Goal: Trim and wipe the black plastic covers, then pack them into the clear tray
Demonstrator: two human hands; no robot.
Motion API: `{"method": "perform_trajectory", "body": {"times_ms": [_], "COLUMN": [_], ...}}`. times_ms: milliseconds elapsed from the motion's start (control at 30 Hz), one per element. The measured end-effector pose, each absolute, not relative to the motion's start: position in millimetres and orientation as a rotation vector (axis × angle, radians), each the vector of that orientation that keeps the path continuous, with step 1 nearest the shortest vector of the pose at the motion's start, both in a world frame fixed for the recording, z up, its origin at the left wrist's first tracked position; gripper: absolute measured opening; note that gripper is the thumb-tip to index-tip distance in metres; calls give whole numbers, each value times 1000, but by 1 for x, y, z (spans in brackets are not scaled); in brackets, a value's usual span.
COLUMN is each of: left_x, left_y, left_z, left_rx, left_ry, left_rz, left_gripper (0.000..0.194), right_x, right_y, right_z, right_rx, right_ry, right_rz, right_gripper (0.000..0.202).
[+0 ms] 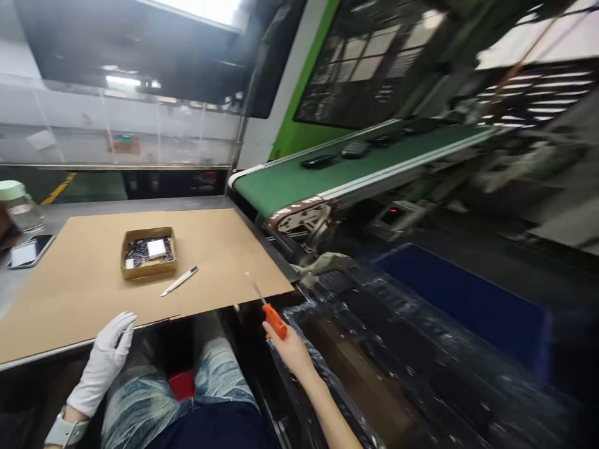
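Note:
My right hand [292, 349], bare, is closed around an orange-handled tool [275, 321] with a thin metal shaft. Blur hides the exact kind of tool; its tip points up and left, beside the right front corner of the cardboard sheet [210, 240]. In a white glove, my left hand [108, 349] is at the sheet's front edge, fingers stretched out and thumb apart, holding nothing. A small open box [148, 269] on the cardboard contains small dark parts and a white block [156, 249]. Near it lies a white pen-like knife [180, 281].
A green conveyor belt [281, 184] slopes up to the right, carrying several dark parts [319, 161]. Below it, at right, is a container lined with clear plastic [374, 349], next to a dark blue panel [458, 299]. A phone [30, 251] and a jar [23, 209] stand left.

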State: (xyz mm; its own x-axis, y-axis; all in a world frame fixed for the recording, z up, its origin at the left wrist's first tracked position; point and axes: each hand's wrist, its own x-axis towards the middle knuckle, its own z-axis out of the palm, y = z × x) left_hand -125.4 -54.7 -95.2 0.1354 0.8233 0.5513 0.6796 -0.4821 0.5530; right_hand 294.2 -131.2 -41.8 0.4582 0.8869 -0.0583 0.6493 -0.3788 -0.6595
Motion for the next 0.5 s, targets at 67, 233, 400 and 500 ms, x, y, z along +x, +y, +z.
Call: {"method": "perform_trajectory", "body": {"times_ms": [67,233,400,500], "left_x": [-132,-149,-148,-146], "left_y": [-37,-19,-19,-18], "left_z": [-104,-126,-135,-140], "left_rx": [2285,2376,2393,2380], "left_ry": [1506,1554,1564,1582], "left_rz": [1247,1162,1202,1235], "left_gripper": [47,50,41,38], "right_x": [315,347,354,358], "right_y": [-138,-154,-168,-166], "right_z": [-44,-65,-83,-75], "right_rx": [-2134,-2212,-2232,-2136], "right_ry": [-1094,-780,-756,-789], "right_rz": [352,117,163,39], "right_gripper": [60,69,71,90]}}
